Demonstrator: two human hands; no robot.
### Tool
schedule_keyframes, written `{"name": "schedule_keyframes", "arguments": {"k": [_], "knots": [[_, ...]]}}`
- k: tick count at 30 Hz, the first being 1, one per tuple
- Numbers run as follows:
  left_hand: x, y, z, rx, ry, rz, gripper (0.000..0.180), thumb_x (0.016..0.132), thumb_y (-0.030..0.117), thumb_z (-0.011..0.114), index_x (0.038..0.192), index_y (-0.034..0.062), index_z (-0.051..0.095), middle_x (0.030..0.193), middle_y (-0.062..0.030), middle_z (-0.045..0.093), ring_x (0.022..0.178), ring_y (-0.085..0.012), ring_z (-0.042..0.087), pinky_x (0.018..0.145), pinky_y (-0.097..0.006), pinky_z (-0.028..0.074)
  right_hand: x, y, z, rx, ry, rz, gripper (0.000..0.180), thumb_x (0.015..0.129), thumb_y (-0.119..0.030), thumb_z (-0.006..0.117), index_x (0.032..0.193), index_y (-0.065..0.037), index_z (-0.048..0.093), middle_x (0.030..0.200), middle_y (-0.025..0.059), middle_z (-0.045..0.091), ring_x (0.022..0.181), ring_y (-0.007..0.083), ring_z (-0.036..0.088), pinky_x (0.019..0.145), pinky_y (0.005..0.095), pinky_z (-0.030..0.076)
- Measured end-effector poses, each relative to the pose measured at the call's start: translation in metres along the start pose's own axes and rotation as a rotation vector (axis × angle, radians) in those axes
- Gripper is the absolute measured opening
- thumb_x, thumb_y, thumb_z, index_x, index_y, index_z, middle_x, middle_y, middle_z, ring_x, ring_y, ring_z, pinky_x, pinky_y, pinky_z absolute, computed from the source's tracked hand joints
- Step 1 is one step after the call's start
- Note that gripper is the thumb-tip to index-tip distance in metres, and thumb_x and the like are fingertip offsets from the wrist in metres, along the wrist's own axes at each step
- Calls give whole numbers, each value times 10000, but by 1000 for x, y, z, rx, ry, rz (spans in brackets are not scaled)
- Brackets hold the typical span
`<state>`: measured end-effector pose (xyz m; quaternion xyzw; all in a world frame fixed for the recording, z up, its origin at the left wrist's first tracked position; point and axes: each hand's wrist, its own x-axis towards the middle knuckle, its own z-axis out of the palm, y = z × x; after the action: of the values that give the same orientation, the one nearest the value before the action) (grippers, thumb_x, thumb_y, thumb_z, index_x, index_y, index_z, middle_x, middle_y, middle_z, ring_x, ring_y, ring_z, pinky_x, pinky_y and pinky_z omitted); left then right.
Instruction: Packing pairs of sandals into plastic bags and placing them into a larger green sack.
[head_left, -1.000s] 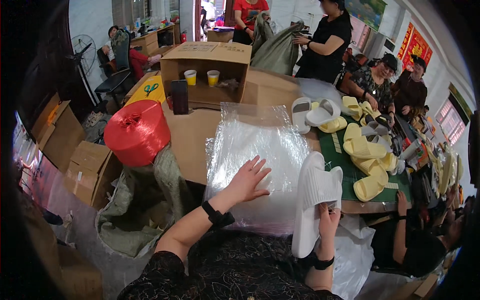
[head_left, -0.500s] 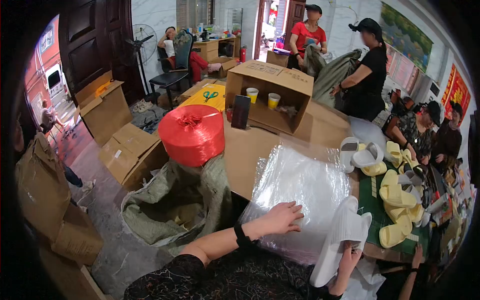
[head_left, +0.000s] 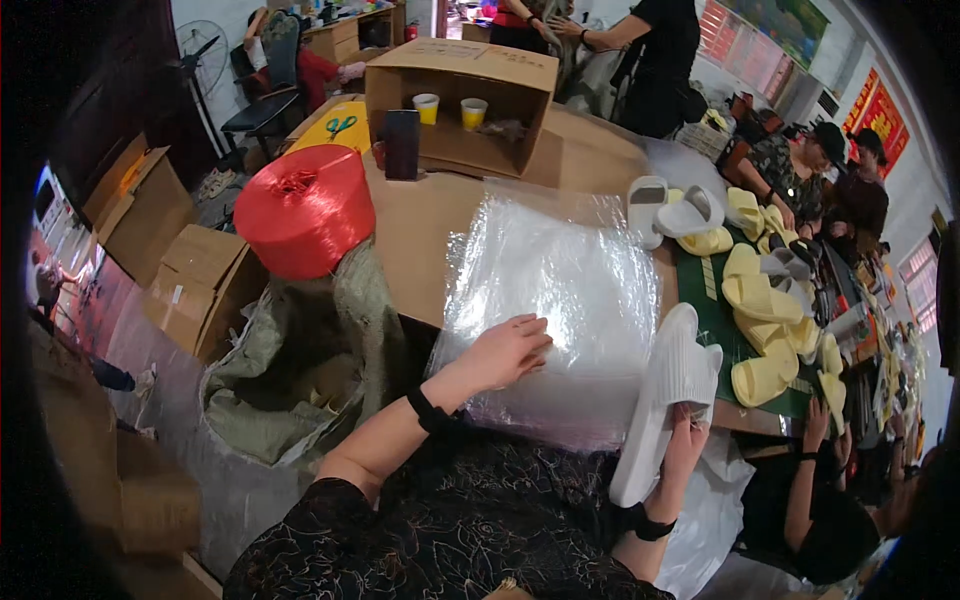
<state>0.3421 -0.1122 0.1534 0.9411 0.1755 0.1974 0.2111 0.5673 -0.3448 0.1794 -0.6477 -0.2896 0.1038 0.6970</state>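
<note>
My left hand (head_left: 505, 352) lies on a stack of clear plastic bags (head_left: 560, 270), its fingers slightly bent and nothing visibly gripped. The stack rests on the cardboard-covered table in front of me. At the stack's right edge, my right hand (head_left: 686, 440) grips a pair of white slippers (head_left: 655, 405) with ribbed straps, held together and tilted upright; some fingers are hidden in the strap opening. To their right, several pale yellow slippers (head_left: 765, 335) lie on a green mat (head_left: 703, 318), with grey slippers (head_left: 692, 212) beyond.
A large roll of red twine (head_left: 305, 215) stands left, above an open woven sack (head_left: 250, 400). An open carton (head_left: 460, 70) holds two paper cups; a phone (head_left: 402, 145) leans before it. Scissors (head_left: 342, 126) lie behind the roll. Co-workers' hands (head_left: 818, 425) are at the right.
The view has shifted, so the scene sits higher and further left. My left hand stays on the bags, its fingers drawn closer together. My right hand still holds the slippers.
</note>
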Motion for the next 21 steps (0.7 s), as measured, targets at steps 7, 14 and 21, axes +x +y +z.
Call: {"name": "schedule_keyframes", "arguments": {"k": [7,14,21], "knots": [[0,6,7,-70,97,-110,250,932,253,596,1101,96,690,1270,-112,612,1203,-290,548,987,-393,466,-5,15,-12,18,-20,49,192,924,-112,635,925,80,627,855,24,617,783,82,507,677,250,423],[18,10,-10,-547,29,-538,287,920,296,613,1091,84,703,1010,-145,711,914,-257,683,813,-326,524,-13,6,-18,-216,-243,-110,291,876,-44,626,1147,52,582,1070,107,642,990,180,595,843,298,470],[18,12,-4,-496,205,-293,290,959,274,561,1125,77,693,1169,-177,665,1038,-260,655,888,-340,500,-31,-44,11,-365,-568,-116,280,838,-83,627,1090,39,636,1043,180,681,982,307,654,864,368,487]]}}
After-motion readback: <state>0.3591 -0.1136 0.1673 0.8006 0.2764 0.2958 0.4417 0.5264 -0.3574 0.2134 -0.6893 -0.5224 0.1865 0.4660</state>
